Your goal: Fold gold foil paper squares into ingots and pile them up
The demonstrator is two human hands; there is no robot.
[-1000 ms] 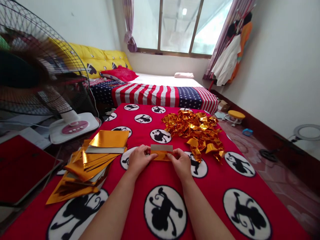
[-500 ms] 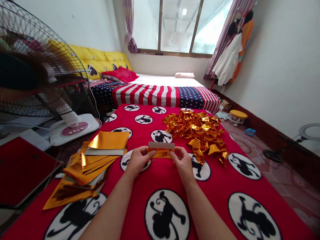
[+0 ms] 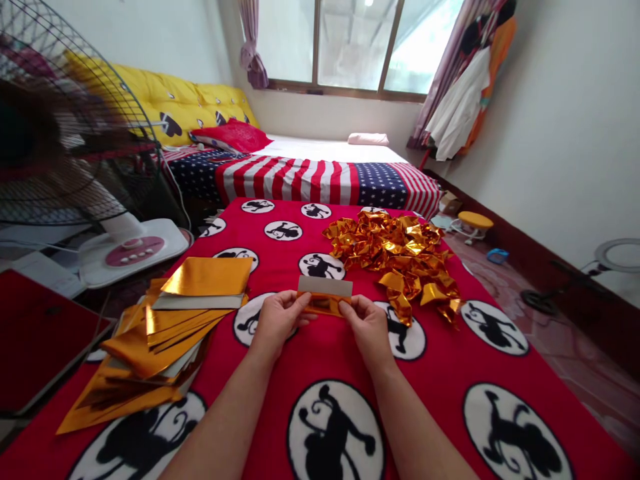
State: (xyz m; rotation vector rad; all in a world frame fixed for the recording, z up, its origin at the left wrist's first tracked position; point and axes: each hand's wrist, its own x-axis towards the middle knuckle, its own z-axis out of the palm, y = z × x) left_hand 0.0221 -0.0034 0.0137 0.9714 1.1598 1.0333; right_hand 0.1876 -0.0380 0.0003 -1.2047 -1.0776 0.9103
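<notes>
Both sets of fingers are closed in a pinch: the left hand point(image 3: 277, 321) grips the left end of the foil sheet point(image 3: 325, 287), the right hand point(image 3: 369, 327) its right end. The sheet lies directly between them, long axis crosswise from thumb to thumb; neither hand is clearly nearer. Its pale strip projects beyond the fingers. Contact with the red-covered bench point(image 3: 273, 400) cannot be confirmed. A loose stack point(image 3: 206, 275) sits left of the left fingers. Crumpled-looking foil pieces point(image 3: 390, 247) lie beyond and right of the right fingers.
</notes>
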